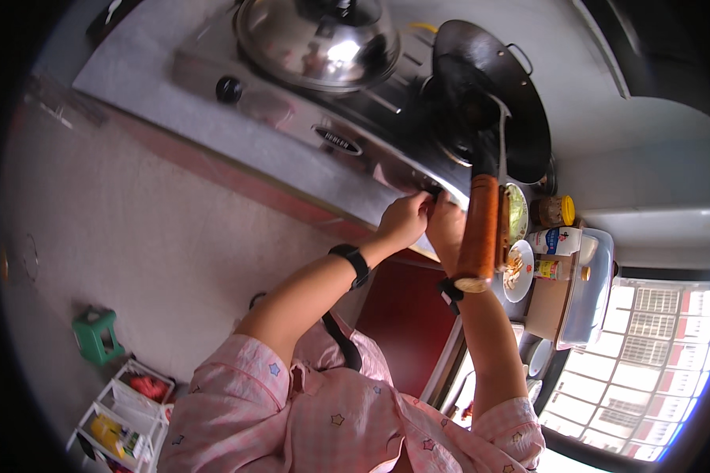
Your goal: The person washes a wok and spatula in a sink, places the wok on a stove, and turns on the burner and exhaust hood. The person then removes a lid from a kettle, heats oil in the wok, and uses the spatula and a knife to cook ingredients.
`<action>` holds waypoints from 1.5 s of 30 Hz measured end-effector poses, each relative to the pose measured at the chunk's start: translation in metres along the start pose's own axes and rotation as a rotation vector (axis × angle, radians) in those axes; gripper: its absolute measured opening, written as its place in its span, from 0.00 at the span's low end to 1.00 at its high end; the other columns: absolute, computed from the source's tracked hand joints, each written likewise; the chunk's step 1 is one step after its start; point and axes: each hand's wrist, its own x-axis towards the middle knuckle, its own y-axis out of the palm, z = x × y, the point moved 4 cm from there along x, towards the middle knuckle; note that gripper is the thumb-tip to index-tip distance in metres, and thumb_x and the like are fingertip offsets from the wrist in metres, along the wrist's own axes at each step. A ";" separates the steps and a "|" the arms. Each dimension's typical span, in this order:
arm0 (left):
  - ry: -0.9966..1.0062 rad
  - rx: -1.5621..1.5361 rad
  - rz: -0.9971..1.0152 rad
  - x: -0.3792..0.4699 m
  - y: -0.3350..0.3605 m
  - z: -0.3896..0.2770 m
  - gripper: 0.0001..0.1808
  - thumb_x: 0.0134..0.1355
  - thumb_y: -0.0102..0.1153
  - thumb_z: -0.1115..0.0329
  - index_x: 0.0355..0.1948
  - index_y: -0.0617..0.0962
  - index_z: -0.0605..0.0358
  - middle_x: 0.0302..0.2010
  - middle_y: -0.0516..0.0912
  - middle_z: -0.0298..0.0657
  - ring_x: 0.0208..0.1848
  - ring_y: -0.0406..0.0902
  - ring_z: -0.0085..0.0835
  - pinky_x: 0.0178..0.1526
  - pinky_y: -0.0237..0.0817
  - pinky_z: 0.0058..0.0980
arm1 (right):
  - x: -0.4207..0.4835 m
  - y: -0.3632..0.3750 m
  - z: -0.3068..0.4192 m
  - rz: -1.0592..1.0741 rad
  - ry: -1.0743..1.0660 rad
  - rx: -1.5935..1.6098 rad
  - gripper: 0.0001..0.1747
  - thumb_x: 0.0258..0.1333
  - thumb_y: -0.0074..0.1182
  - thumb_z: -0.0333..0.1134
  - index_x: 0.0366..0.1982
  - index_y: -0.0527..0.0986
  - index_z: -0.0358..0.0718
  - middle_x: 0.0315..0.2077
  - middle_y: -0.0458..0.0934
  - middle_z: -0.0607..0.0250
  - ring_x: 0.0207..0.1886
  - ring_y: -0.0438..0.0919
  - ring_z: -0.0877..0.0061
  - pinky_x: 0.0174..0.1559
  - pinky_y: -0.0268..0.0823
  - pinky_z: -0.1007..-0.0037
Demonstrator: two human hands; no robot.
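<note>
My left hand [403,220] and my right hand [445,227] meet at the front panel of a steel gas stove [296,118]. My left fingertips are pinched at a dark control knob [434,190], mostly covered by the fingers. My right fingers are bent beside them, and their hold is hidden. Above the right forearm juts the wooden handle [478,227] of a black wok [526,130] on the right burner. A metal spatula [502,139] lies in the wok, its wooden grip partly behind the wok handle.
A domed steel lid [319,44] covers the left burner, with another black knob [229,89] below. Right of the wok are a bowl of shredded greens [516,213], a bowl of pale slices [518,272], a yellow-lidded jar [553,211] and a plastic bin [591,290]. A green stool [97,335] stands on the floor.
</note>
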 end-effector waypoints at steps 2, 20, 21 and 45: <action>-0.031 -0.037 -0.003 -0.003 -0.004 -0.002 0.13 0.58 0.46 0.75 0.42 0.78 0.58 0.36 0.83 0.47 0.40 0.80 0.46 0.40 0.70 0.36 | 0.008 -0.001 -0.001 0.224 0.140 0.087 0.10 0.54 0.50 0.33 0.32 0.68 0.33 0.19 0.77 0.45 0.26 0.79 0.50 0.28 0.72 0.55; -0.182 -0.070 -0.097 -0.012 -0.003 0.000 0.17 0.56 0.48 0.70 0.46 0.81 0.50 0.30 0.82 0.51 0.32 0.80 0.46 0.34 0.69 0.37 | 0.011 -0.009 0.004 0.259 0.143 0.156 0.13 0.57 0.50 0.36 0.34 0.65 0.33 0.21 0.77 0.43 0.26 0.78 0.48 0.27 0.70 0.53; -0.187 -0.062 -0.097 -0.012 -0.003 0.000 0.17 0.56 0.48 0.70 0.45 0.81 0.50 0.30 0.82 0.51 0.33 0.80 0.46 0.35 0.69 0.37 | 0.011 -0.011 0.004 0.255 0.138 0.186 0.13 0.57 0.50 0.36 0.34 0.65 0.33 0.21 0.77 0.43 0.26 0.78 0.48 0.27 0.70 0.53; -0.204 -0.005 -0.108 -0.007 -0.001 -0.001 0.17 0.55 0.47 0.69 0.44 0.82 0.51 0.33 0.82 0.51 0.36 0.80 0.46 0.38 0.70 0.36 | 0.014 -0.004 0.001 0.239 0.188 0.198 0.15 0.56 0.52 0.38 0.34 0.66 0.32 0.22 0.78 0.43 0.29 0.79 0.47 0.30 0.70 0.54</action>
